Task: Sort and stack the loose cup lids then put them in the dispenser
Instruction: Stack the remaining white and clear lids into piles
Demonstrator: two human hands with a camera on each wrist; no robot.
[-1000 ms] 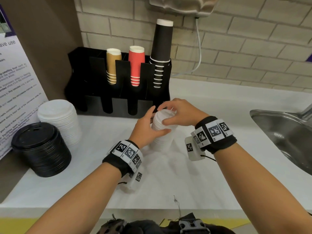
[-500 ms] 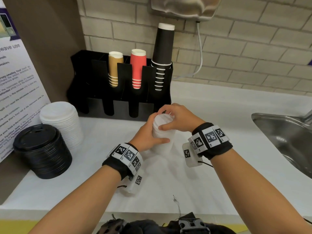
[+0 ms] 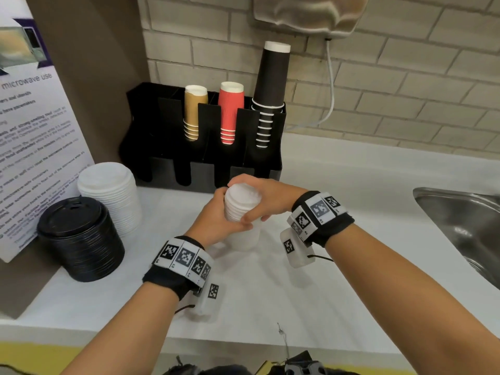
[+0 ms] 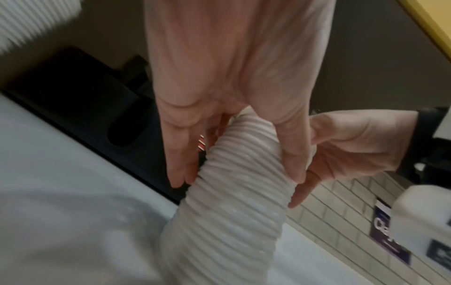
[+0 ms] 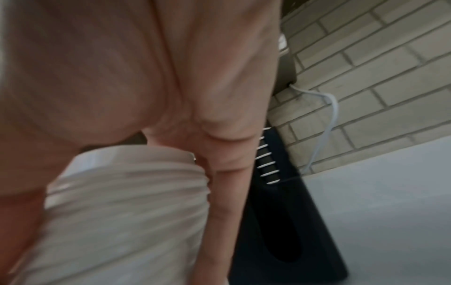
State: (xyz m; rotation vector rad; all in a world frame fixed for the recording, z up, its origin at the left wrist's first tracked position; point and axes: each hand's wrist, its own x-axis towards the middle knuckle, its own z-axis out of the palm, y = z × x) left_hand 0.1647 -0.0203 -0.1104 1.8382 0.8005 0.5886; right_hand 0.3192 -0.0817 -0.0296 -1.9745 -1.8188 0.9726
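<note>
Stack (image 3: 241, 212) upright at frame centre, clasped between left hand (image 3: 213, 226) and right hand (image 3: 266, 196); dispenser (image 3: 205, 147) just above.

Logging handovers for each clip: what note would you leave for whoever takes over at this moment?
Left hand and right hand both grip the small white lid stack standing on the counter in front of the dispenser.
Done: large white lid stack and black lid stack stand sorted at the left.
Left: put all three stacks in the dispenser, which shows only cups.
</note>
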